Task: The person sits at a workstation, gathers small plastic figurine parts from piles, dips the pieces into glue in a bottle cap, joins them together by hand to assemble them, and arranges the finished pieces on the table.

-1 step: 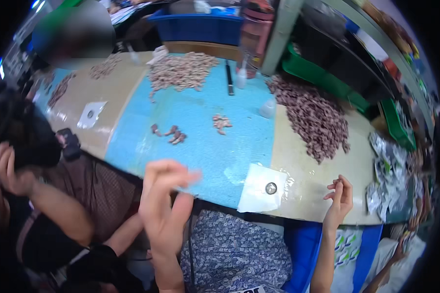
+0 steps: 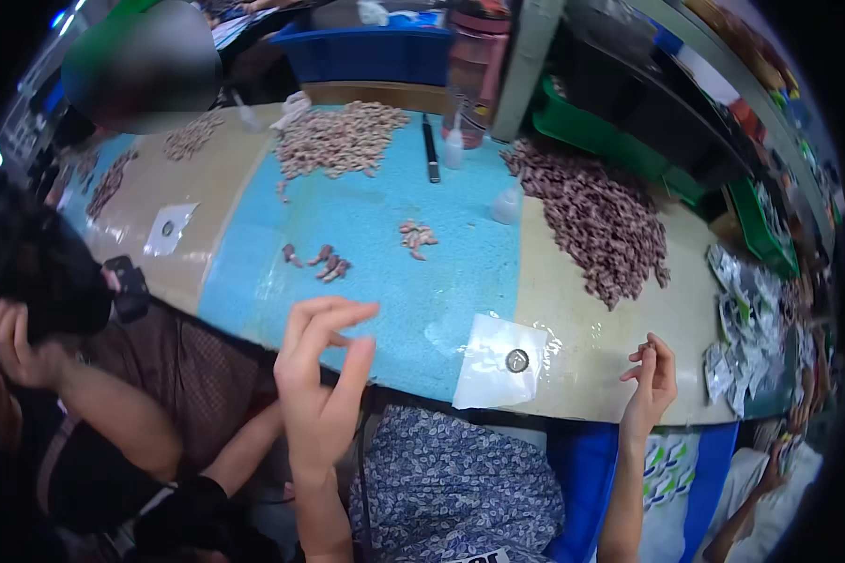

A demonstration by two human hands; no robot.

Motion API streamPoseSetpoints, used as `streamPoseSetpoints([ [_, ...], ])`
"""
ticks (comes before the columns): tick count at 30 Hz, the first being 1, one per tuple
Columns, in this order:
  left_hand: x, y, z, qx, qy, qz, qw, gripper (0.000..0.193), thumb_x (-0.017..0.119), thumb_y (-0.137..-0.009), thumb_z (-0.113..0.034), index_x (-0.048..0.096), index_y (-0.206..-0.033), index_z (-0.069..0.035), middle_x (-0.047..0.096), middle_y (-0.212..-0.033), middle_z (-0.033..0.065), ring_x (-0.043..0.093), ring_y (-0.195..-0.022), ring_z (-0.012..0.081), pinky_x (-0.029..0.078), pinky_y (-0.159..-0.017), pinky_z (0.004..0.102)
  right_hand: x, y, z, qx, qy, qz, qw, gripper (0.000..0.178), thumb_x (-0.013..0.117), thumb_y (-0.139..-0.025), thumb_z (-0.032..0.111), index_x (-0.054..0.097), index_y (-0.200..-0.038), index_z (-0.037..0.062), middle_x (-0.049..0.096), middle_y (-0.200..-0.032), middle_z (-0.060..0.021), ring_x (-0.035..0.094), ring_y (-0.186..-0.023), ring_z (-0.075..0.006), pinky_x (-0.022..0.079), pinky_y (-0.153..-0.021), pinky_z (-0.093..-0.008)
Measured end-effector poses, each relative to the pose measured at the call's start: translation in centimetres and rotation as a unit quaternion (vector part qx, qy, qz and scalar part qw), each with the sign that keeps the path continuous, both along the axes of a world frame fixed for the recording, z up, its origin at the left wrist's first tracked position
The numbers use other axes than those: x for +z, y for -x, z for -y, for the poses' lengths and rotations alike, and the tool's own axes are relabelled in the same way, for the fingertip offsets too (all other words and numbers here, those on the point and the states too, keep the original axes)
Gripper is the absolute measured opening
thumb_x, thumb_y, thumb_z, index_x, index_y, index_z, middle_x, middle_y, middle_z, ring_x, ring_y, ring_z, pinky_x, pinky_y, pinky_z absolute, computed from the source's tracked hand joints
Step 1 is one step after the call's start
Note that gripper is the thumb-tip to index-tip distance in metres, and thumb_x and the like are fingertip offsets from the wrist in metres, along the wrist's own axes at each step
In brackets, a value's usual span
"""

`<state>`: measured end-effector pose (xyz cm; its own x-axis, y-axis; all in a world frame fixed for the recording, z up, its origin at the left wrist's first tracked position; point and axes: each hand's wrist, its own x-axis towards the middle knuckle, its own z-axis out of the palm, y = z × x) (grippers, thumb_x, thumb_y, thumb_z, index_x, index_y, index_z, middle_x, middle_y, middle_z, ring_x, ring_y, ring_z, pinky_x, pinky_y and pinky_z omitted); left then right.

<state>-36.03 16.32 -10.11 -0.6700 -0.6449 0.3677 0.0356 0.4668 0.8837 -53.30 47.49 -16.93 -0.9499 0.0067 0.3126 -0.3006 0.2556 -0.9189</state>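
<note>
hands [image 2: 324,389] raised, round cap [image 2: 517,360] between | white patch [image 2: 476,556]: black lettering, cut off

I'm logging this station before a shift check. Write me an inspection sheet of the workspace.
Surface: blue covering in the middle, beige covering at right, with shiny patches.
Job's things: large red-brown pile, pale pile, small pale cluster, small dark cluster; white sheet bearing a round cap-like piece.
Clutter: black pen-like tool, two small bottles, silver packets.
Hands: left hand raised, thumb apart from fingers, holding nothing visible; right hand raised, fingers curled, any small item unclear.
Cables: thin dark strand near the lap; cable or strap, cannot tell.
Surroundings: blue bin, green tray, another person's arm.
</note>
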Motion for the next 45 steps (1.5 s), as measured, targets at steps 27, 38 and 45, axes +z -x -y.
streamPoseSetpoints([
  [27, -2.1, 4.1, -0.6, -0.094, -0.087, 0.074, 0.989, 0.014, 0.07, -0.079, 0.01, 0.066, -0.092, 0.004, 0.07, -0.087, 0.0113, 0.067, -0.078, 0.0165, 0.054, -0.07, 0.026, 0.8, -3.4, 5.3, 0.219, -0.03, 0.121, 0.968, 0.013, 0.067, -0.085, -0.008, 0.058, -0.093, -0.0034, 0.065, -0.093, -0.0119, 0.062, -0.069, -0.0138, 0.05, -0.059, -0.024],
  [38, -6.8, 3.7, -6.6, -0.171, -0.307, 0.079, 0.933, 0.018, 0.068, -0.08, 0.015, 0.069, -0.097, 0.007, 0.066, -0.099, 0.0125, 0.066, -0.088, 0.0149, 0.056, -0.08, 0.0241, 0.6, -2.9, 6.6, 0.301, -0.158, -0.043, 0.94, 0.015, 0.069, -0.079, -0.009, 0.058, -0.088, -0.0035, 0.066, -0.084, -0.0135, 0.063, -0.064, -0.0153, 0.05, -0.056, -0.0249],
  [45, -7.8, 4.2, -7.5, -0.154, -0.18, 0.067, 0.969, 0.014, 0.068, -0.08, 0.013, 0.069, -0.091, 0.006, 0.068, -0.094, 0.012, 0.067, -0.083, 0.0141, 0.056, -0.074, 0.0242, 0.3, -2.4, 6.7, 0.313, -0.184, -0.121, 0.924, 0.017, 0.069, -0.075, -0.007, 0.059, -0.088, -0.0017, 0.059, -0.078, -0.01, 0.06, -0.06, -0.0209, 0.048, -0.05, -0.0306],
])
